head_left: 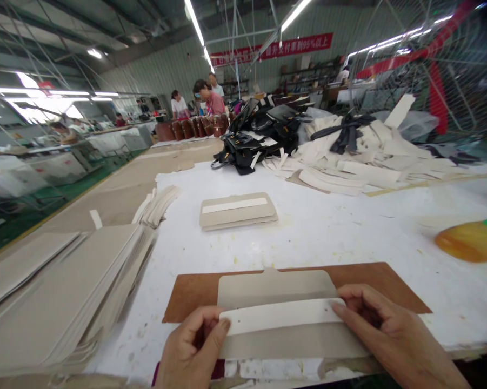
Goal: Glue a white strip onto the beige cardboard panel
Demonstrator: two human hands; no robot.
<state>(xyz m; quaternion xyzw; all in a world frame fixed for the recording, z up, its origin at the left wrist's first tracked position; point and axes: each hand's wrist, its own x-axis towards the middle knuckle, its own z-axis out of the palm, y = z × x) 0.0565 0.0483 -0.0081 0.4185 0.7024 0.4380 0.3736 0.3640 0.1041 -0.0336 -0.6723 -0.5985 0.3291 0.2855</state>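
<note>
You are pinching the long white strip (281,317) at both ends, left hand (192,351) and right hand (393,337) each clamped on it, thumbs on top, over the grey tabbed card panel (273,289) on the brown board (379,281) at the counter's (340,227) near edge. Uneven pressing risks sticking it crooked. Farther off, a finished grey stack (237,210) is lying.

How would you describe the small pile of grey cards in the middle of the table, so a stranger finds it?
On the white table, look beyond the brown board. The small grey pile lies alone there, and unlike the big stacks at the left, its top card carries a white strip.
</note>
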